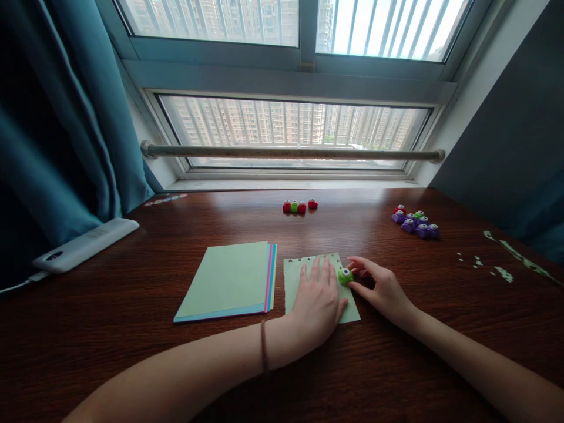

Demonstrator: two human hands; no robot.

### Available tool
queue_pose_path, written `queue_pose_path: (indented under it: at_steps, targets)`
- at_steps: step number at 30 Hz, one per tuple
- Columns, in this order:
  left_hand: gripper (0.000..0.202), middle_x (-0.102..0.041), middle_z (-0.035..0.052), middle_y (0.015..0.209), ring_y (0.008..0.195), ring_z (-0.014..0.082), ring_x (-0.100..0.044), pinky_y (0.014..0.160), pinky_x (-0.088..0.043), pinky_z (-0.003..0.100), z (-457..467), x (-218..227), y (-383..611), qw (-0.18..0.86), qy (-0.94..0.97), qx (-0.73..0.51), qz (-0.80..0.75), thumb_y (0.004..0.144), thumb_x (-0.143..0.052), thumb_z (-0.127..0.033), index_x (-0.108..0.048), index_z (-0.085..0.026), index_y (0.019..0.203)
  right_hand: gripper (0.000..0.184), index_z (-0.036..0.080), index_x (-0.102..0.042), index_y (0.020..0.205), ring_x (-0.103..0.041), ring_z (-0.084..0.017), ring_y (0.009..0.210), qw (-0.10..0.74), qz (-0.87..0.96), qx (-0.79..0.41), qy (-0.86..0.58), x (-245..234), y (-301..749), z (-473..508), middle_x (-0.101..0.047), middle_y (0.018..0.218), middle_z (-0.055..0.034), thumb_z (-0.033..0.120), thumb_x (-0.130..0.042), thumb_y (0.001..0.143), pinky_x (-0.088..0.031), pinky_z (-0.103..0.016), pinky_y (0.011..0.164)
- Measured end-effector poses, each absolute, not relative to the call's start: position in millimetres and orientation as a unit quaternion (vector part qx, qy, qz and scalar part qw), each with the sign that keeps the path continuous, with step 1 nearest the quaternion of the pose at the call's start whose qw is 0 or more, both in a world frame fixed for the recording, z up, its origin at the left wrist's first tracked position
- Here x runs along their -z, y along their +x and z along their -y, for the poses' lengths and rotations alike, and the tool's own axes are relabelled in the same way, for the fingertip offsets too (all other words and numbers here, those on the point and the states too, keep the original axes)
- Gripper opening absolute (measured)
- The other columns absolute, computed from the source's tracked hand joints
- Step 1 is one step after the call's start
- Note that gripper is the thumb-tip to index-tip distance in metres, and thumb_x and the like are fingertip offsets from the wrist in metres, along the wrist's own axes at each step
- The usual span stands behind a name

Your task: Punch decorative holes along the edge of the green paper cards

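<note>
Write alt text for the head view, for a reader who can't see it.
A left hand rests on a pale green sheet while the right hand holds a small green punch at the sheet's right edge. A stack of colored paper lies left; more punches sit farther back on the table.

pale-green sheet (pixel 291 286): flat, punched along far edge | green punch (pixel 345 276): button up, at sheet's right edge
</note>
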State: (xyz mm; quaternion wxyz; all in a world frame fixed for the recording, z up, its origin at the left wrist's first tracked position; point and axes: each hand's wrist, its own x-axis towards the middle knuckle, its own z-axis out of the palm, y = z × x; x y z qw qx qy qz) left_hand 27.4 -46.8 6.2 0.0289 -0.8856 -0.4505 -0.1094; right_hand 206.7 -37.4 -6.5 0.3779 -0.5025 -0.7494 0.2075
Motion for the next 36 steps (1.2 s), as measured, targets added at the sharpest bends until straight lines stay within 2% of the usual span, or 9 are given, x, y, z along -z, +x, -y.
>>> queue_pose_path:
  at_steps: [3, 7, 9, 12, 16, 21, 26, 32, 36]
  targets:
    - [0.054, -0.024, 0.0147, 0.141, 0.131, 0.0304, -0.018, 0.106, -0.02, 0.052, 43.9, -6.5, 25.5, 0.039, -0.906, 0.142, 0.397, 0.089, -0.035, -0.036, -0.025, -0.009, 0.135, 0.043, 0.02, -0.049, 0.116, -0.06, -0.018, 0.085, 0.377, 0.751, -0.207, -0.502, 8.1, 207.6, 36.8, -0.063, 0.097, -0.0048, 0.019, -0.06, 0.074, -0.051, -0.033, 0.08]
    - [0.047, -0.028, 0.0091, 0.141, 0.131, 0.0254, -0.022, 0.106, -0.022, 0.048, 36.9, -4.7, 25.0, 0.032, -0.926, 0.147, 0.347, 0.092, -0.03, -0.03, -0.023, -0.015, 0.136, 0.044, 0.021, -0.047, 0.117, -0.061, -0.018, 0.084, 0.373, 0.755, -0.19, -0.505, 9.8, 208.3, 36.0, -0.062, 0.098, -0.0054, 0.019, -0.059, 0.074, -0.052, -0.033, 0.078]
    - [0.043, -0.033, 0.0099, 0.138, 0.13, 0.0246, -0.025, 0.105, -0.024, 0.047, 33.3, -4.2, 24.9, 0.042, -0.929, 0.149, 0.335, 0.092, -0.03, -0.028, -0.029, -0.015, 0.133, 0.048, 0.021, -0.044, 0.12, -0.06, -0.019, 0.089, 0.379, 0.764, -0.156, -0.497, 8.2, 207.9, 37.5, -0.06, 0.105, -0.0069, 0.02, -0.059, 0.075, -0.052, -0.035, 0.08]
    - [0.04, -0.037, 0.0118, 0.136, 0.128, 0.023, -0.03, 0.105, -0.028, 0.042, 29.6, -5.1, 24.8, 0.051, -0.937, 0.147, 0.312, 0.091, -0.031, -0.022, -0.035, -0.011, 0.129, 0.055, 0.019, -0.035, 0.127, -0.053, -0.022, 0.105, 0.387, 0.797, -0.062, -0.46, 2.5, 205.8, 43.5, -0.055, 0.117, -0.0096, 0.018, -0.057, 0.076, -0.046, -0.04, 0.09]
    - [0.042, -0.04, 0.0153, 0.132, 0.124, 0.0223, -0.036, 0.105, -0.031, 0.035, 26.8, -6.1, 26.3, 0.027, -0.946, 0.139, 0.293, 0.086, -0.037, -0.014, -0.037, -0.004, 0.127, 0.048, 0.016, -0.038, 0.125, -0.051, -0.021, 0.108, 0.362, 0.839, 0.021, -0.406, -4.3, 201.2, 52.3, -0.056, 0.115, -0.0111, 0.009, -0.05, 0.079, -0.044, -0.037, 0.094]
    - [0.039, -0.046, 0.0173, 0.126, 0.118, 0.024, -0.042, 0.101, -0.036, 0.038, 23.2, -4.4, 29.7, 0.019, -0.945, 0.144, 0.294, 0.084, -0.039, -0.013, -0.041, -0.003, 0.122, 0.039, 0.012, -0.044, 0.115, -0.055, -0.018, 0.101, 0.336, 0.846, -0.013, -0.413, -10.8, 196.3, 53.9, -0.058, 0.106, -0.0117, 0.002, -0.042, 0.078, -0.047, -0.031, 0.09]
    - [0.039, -0.048, 0.0177, 0.123, 0.112, 0.0252, -0.047, 0.098, -0.038, 0.038, 23.5, -4.5, 29.7, 0.034, -0.946, 0.14, 0.29, 0.083, -0.041, -0.014, -0.043, -0.002, 0.119, 0.042, 0.007, -0.047, 0.112, -0.052, -0.023, 0.104, 0.261, 0.875, -0.02, -0.407, -22.4, 194.0, 55.0, -0.057, 0.104, -0.0148, 0.0, -0.041, 0.07, -0.045, -0.034, 0.092]
    - [0.037, -0.053, 0.0175, 0.114, 0.106, 0.0254, -0.049, 0.097, -0.037, 0.04, 23.0, -7.7, 29.5, 0.072, -0.951, 0.129, 0.271, 0.081, -0.041, -0.013, -0.047, -0.001, 0.115, 0.032, 0.007, -0.052, 0.099, -0.056, -0.024, 0.095, 0.188, 0.888, -0.041, -0.417, -35.1, 194.1, 54.4, -0.059, 0.09, -0.0139, 0.002, -0.04, 0.07, -0.048, -0.035, 0.085]
    - [0.038, -0.053, 0.0174, 0.113, 0.106, 0.0258, -0.049, 0.096, -0.038, 0.04, 23.4, -10.1, 28.0, 0.069, -0.954, 0.123, 0.266, 0.08, -0.043, -0.013, -0.046, -0.001, 0.115, 0.026, 0.008, -0.053, 0.093, -0.056, -0.024, 0.093, 0.173, 0.888, -0.05, -0.422, -37.6, 194.1, 53.1, -0.059, 0.085, -0.0126, 0.003, -0.04, 0.071, -0.048, -0.035, 0.084]
